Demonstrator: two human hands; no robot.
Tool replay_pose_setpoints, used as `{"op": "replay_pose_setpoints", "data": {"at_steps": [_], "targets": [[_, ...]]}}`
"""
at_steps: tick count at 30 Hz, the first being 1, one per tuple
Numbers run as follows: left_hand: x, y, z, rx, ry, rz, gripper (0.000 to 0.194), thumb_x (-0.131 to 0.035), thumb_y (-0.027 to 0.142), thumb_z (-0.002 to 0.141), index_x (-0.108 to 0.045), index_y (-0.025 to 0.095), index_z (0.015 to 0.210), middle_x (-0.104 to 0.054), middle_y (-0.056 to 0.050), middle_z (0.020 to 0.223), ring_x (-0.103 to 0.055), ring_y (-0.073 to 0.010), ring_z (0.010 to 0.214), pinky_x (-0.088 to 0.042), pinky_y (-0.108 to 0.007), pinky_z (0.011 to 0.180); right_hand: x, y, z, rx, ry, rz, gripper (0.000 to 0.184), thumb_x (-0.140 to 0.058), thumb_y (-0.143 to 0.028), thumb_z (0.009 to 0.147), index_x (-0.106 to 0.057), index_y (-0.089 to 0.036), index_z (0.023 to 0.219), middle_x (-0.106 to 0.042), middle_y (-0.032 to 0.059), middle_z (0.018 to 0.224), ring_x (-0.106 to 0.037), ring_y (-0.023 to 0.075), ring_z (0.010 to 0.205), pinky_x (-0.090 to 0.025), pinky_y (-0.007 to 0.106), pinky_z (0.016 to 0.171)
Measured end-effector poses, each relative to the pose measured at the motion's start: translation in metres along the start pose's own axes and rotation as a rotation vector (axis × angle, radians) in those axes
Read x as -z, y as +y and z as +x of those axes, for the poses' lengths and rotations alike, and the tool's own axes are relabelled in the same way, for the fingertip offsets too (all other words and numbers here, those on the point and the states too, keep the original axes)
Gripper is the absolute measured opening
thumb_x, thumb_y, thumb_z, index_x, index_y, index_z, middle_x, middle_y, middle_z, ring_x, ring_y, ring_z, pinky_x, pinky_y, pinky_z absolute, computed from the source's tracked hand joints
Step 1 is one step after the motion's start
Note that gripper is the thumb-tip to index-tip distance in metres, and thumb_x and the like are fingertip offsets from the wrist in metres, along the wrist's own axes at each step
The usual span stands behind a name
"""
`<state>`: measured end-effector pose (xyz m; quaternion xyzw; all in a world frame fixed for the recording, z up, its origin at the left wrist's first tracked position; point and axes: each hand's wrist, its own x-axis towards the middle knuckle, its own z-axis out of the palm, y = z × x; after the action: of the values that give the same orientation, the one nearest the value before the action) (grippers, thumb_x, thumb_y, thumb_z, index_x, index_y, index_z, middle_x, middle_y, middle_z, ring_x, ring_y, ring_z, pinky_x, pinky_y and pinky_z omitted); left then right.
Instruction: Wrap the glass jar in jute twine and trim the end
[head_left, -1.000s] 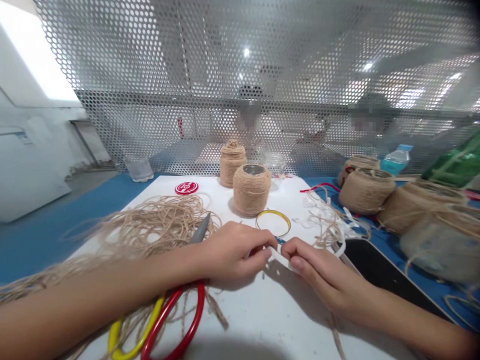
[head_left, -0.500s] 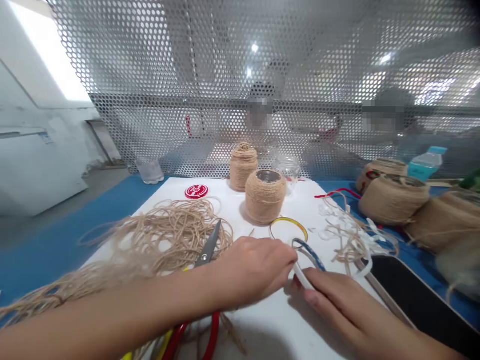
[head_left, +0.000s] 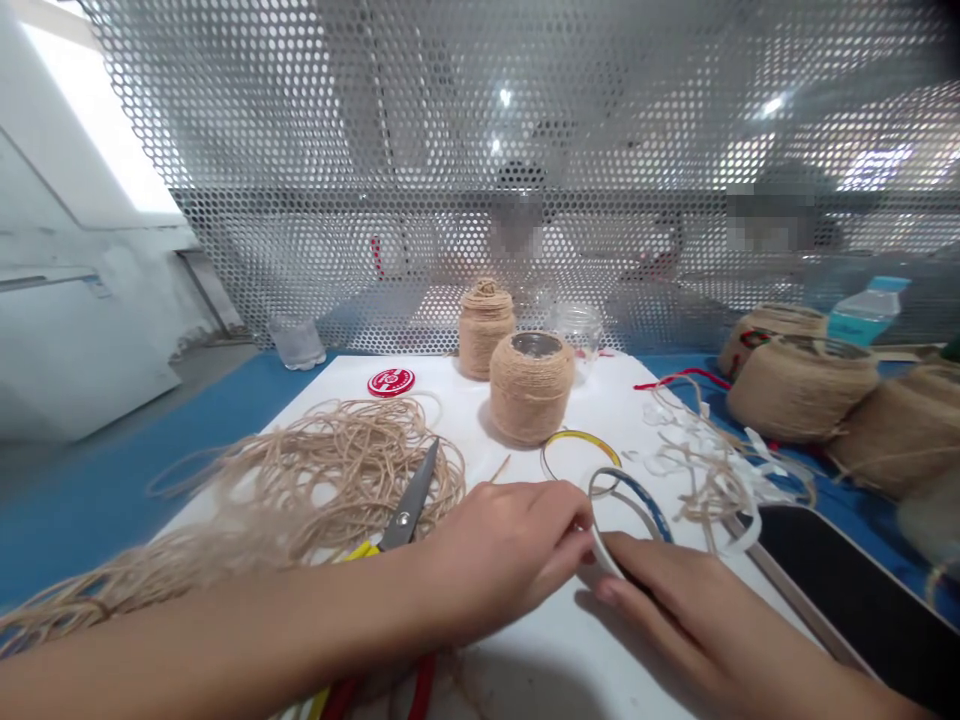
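Thin hoop, white outside and patterned blue inside (head_left: 651, 505), held up between 2 bare hands, just above a white flat work surface (head_left: 439, 375) on a blue tabletop (head_left: 225, 410)

Left hand (head_left: 517, 545): palm down, thumb and fingers pinched narrow at the hoop's left edge

Right hand (head_left: 675, 590): fingers curled round the hoop's near side, thumb lower; exact grip partly hidden

Just beyond the hoop, a thin yellow-lined ring (head_left: 604, 442) lies flat, near the foot of a squat jar wrapped in tan twine (head_left: 530, 395), open at the top. Behind that, 1 taller twine-wrapped jar with a knotted top (head_left: 486, 335) and a clear jar (head_left: 579, 325)

To the left, a loose heap of tan twine (head_left: 330, 460); scissors with grey blades (head_left: 412, 500) rest on it, red and yellow handles partly under the left forearm. Round red-and-white lid (head_left: 391, 381) past the heap

To the right, white scraps tangled with twine (head_left: 739, 540), beside a black slab with a pale edge (head_left: 855, 600)
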<state>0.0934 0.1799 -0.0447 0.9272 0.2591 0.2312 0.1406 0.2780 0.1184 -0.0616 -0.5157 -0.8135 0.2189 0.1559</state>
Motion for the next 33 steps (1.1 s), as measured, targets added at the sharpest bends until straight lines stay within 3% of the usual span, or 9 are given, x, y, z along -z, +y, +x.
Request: {"op": "replay_pose_setpoints", "data": {"at_steps": [5,10,15,21,25,33], "targets": [[0.000,0.001,0.002,0.064,0.009,-0.087,0.003,-0.048,0.016,0.077,-0.049,0.019,0.077,-0.055,0.005,0.062,-0.048,-0.0076,0.053,-0.034,-0.017,0.051,-0.001,0.000,0.002,0.024,-0.008,-0.015,0.024,-0.030,-0.030,0.092,-0.049,-0.020,0.082,-0.061,0.0032,0.075,-0.056,0.0153,0.068,-0.041,0.025,0.059],[-0.004,0.002,-0.002,-0.091,0.099,0.026,0.005,-0.048,0.016,0.071,-0.046,0.018,0.075,-0.055,0.002,0.069,-0.049,-0.0107,0.061,-0.035,-0.022,0.057,0.002,-0.002,0.003,-0.012,0.006,0.064,0.025,-0.031,-0.031,0.092,-0.051,-0.021,0.080,-0.060,0.0018,0.073,-0.056,0.0138,0.065,-0.041,0.025,0.059],[-0.006,0.001,-0.003,-0.142,0.102,0.089,0.004,-0.046,0.018,0.074,-0.046,0.019,0.078,-0.056,0.002,0.073,-0.049,-0.0112,0.063,-0.034,-0.023,0.056,0.009,-0.007,0.004,0.067,0.110,0.067,0.021,-0.034,-0.019,0.085,-0.051,-0.022,0.072,-0.059,0.0013,0.064,-0.054,0.0141,0.057,-0.041,0.025,0.055],[-0.002,0.007,-0.002,-0.439,-0.035,0.289,0.006,-0.044,0.014,0.075,-0.047,0.018,0.071,-0.053,0.002,0.063,-0.042,-0.0115,0.054,-0.027,-0.026,0.047,0.009,-0.007,0.005,0.014,0.074,-0.117,0.024,-0.035,-0.013,0.079,-0.047,-0.020,0.059,-0.056,0.0002,0.056,-0.052,0.0134,0.053,-0.036,0.025,0.050],[0.004,0.010,-0.001,-0.513,-0.135,0.283,0.007,-0.046,0.018,0.077,-0.047,0.017,0.071,-0.050,0.003,0.062,-0.039,-0.0113,0.055,-0.026,-0.027,0.047,0.007,-0.008,0.005,0.027,0.085,-0.164,0.024,-0.034,-0.011,0.075,-0.042,-0.019,0.054,-0.055,0.0000,0.052,-0.051,0.0122,0.050,-0.034,0.024,0.049],[0.006,0.011,-0.002,-0.591,-0.117,0.305,0.010,-0.050,0.023,0.079,-0.048,0.016,0.072,-0.045,0.004,0.061,-0.033,-0.0109,0.054,-0.027,-0.026,0.049,0.007,-0.010,0.001,0.066,0.206,-0.137,0.025,-0.036,-0.012,0.073,-0.051,-0.021,0.056,-0.056,-0.0003,0.050,-0.052,0.0142,0.049,-0.036,0.024,0.048]]}}
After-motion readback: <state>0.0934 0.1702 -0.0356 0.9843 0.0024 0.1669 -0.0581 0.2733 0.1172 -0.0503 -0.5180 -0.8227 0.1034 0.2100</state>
